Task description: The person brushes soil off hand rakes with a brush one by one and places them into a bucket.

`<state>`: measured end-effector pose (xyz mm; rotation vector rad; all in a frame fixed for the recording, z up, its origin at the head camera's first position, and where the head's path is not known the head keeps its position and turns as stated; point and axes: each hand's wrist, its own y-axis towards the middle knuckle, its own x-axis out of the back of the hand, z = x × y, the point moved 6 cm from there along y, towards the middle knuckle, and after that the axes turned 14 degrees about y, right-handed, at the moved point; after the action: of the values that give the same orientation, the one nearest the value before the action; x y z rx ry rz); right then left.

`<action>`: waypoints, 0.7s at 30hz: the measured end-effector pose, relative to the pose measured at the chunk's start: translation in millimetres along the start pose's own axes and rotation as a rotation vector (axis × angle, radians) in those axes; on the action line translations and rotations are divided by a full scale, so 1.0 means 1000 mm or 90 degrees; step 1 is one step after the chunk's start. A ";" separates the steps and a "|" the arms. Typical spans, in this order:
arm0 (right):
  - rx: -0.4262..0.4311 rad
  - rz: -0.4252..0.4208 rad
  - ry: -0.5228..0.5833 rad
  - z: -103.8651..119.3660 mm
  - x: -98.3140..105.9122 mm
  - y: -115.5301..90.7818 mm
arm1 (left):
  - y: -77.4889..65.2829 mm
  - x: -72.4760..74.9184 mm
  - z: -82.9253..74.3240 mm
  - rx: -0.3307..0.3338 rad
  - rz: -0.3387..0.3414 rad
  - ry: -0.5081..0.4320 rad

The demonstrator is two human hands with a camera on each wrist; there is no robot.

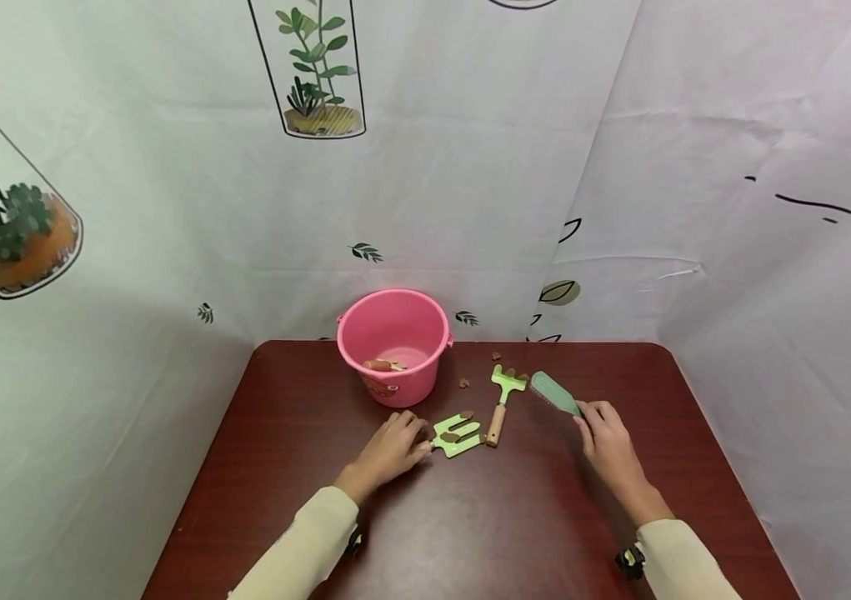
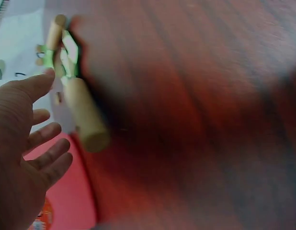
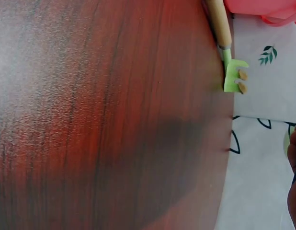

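Note:
My right hand [image 1: 611, 448] grips a pale green brush [image 1: 556, 393], its head pointing up and left above the table; the grip hides its handle. Only the edge of that hand [image 3: 295, 158] shows in the right wrist view. My left hand [image 1: 391, 446], fingers apart and loosely bent, is over the handle end of a green garden fork [image 1: 461, 447]. In the left wrist view the fork's wooden handle [image 2: 85, 115] lies beside the fingers, not gripped. A small green rake [image 1: 496, 423] with a wooden handle lies right of the fork. Brown clumps sit on both tools.
A pink bucket [image 1: 404, 390] stands at the back of the dark red table [image 1: 440, 533], holding a wooden-handled tool [image 1: 377, 365]. Small brown clumps [image 1: 464, 383] lie near the rake. A printed white cloth [image 1: 433, 208] hangs behind and at both sides.

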<state>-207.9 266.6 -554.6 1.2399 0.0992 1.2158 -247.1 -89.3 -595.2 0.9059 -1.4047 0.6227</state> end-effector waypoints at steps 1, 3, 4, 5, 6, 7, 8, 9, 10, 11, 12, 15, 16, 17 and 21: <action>-0.001 -0.001 0.004 -0.001 0.000 -0.001 | -0.001 -0.004 0.001 0.003 0.005 0.008; -0.002 -0.003 0.009 -0.003 0.000 -0.002 | -0.004 -0.012 0.003 0.011 0.021 0.019; -0.003 -0.004 0.011 -0.003 0.000 -0.002 | -0.006 -0.015 0.003 0.013 0.026 0.024; -0.006 -0.005 0.013 -0.004 0.000 -0.002 | -0.007 -0.018 0.003 0.015 0.032 0.030; -0.006 -0.005 0.012 -0.005 0.000 -0.002 | -0.008 -0.021 0.003 0.017 0.035 0.036; -0.006 -0.006 0.011 -0.005 0.000 -0.002 | -0.009 -0.024 0.003 0.018 0.036 0.041; -0.008 -0.007 0.011 -0.005 0.000 -0.003 | -0.010 -0.025 0.003 0.020 0.032 0.043; -0.008 -0.008 0.011 -0.006 0.000 -0.003 | -0.010 -0.026 0.002 0.021 0.027 0.045; -0.008 -0.007 0.010 -0.006 0.000 -0.003 | -0.011 -0.028 0.002 0.022 0.022 0.050; -0.008 -0.007 0.009 -0.006 -0.001 -0.003 | -0.011 -0.029 0.002 0.024 0.017 0.055; -0.008 -0.007 0.009 -0.006 -0.001 -0.003 | -0.011 -0.030 0.002 0.025 0.012 0.061; -0.010 -0.003 0.007 -0.006 -0.002 -0.004 | -0.011 -0.031 0.001 0.026 0.001 0.079; -0.010 0.000 0.005 -0.006 -0.002 -0.005 | -0.011 -0.031 0.000 0.026 -0.002 0.082; -0.010 0.004 0.002 -0.006 -0.003 -0.005 | -0.011 -0.031 0.000 0.026 -0.007 0.082; -0.010 0.015 -0.008 -0.006 -0.004 -0.007 | -0.011 -0.031 -0.001 0.026 -0.026 0.068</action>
<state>-209.7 268.6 -564.4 1.2381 0.0646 1.2270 -240.3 -89.8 -627.3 0.9177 -1.2786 0.6609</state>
